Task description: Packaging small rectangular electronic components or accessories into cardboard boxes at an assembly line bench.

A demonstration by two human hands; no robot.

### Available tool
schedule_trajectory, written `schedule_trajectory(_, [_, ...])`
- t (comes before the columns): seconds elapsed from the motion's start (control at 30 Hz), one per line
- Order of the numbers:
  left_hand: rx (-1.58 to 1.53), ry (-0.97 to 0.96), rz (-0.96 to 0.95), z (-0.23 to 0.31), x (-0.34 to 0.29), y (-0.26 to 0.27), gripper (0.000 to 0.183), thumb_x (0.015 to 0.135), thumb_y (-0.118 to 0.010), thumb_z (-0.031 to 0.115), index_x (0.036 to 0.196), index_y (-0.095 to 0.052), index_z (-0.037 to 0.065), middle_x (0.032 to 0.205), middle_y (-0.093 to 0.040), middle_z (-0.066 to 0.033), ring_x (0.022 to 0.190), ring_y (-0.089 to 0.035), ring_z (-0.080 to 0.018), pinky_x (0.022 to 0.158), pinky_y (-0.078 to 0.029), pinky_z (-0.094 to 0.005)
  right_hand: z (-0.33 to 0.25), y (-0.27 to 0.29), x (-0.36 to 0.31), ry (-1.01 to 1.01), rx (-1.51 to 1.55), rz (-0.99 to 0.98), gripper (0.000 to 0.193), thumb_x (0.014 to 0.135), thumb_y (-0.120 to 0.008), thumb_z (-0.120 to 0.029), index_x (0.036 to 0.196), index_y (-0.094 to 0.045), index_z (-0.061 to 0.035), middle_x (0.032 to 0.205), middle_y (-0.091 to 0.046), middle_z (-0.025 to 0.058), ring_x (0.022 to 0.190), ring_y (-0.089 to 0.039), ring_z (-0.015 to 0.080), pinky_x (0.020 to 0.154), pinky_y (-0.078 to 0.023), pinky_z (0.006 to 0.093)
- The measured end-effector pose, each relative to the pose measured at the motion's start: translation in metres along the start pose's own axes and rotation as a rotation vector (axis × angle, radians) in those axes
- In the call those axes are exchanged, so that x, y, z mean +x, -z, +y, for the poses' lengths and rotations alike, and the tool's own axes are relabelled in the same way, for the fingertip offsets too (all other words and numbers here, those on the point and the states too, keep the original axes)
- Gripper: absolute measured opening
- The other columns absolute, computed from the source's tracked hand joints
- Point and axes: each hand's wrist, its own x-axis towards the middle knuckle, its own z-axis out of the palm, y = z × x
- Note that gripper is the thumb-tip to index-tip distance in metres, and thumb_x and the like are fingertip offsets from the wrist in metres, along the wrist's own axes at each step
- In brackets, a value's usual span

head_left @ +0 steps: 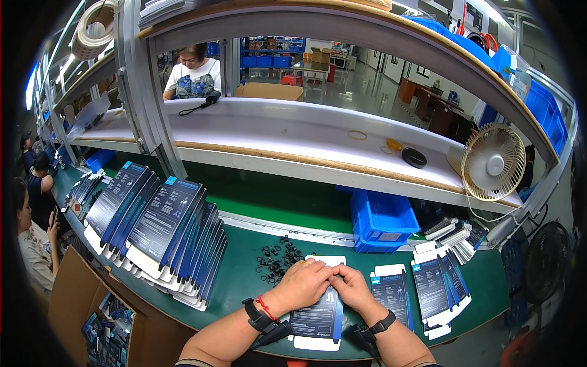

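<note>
Head view: dark flat carton (315, 317) beneath left hand (304, 282) and right hand (354, 289), both together, exact grip unclear.

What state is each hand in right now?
Left hand: fingers curled at the far end of the dark carton; grip hidden.
Right hand: fingers bent, close against the left's; whether holding cannot be told.
</note>
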Motion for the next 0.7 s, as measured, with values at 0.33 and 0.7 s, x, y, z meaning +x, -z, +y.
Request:
schedule_trajectory(0.33, [0.0,-0.004,-0.001,0.0009,0.0002,0.0013,0.017,0.072,-0.068,0.009,0.087,-0.06,0.006,0.08,-0.059,-0.0087,0.08,-0.058,-0.029,0.07,-0.048,-0.0396,-0.0011,0.0002,-0.0005,0.009,0.001,-0.007,0.009,0.088,-0.058,-0.006,0.094,-0.063,-0.0004,0.087,-0.066,0.0039,0.083,-0.058,0.0096,0.076,-0.046,0.0251])
schedule_trajectory(0.7, [0.008,-0.004,-0.015,-0.0007,-0.0001,0.0003,0.021,0.072,-0.067,0.009,0.091,-0.06,0.005,0.08,-0.059,-0.0092,0.079,-0.058,-0.029,0.07,-0.048,-0.0396,-0.0024,0.0006,-0.0005,-0.013,0.019,-0.016,0.01,0.087,-0.059,-0.005,0.094,-0.063,0.0002,0.088,-0.066,0.0041,0.085,-0.058,0.0094,0.076,-0.046,0.0245])
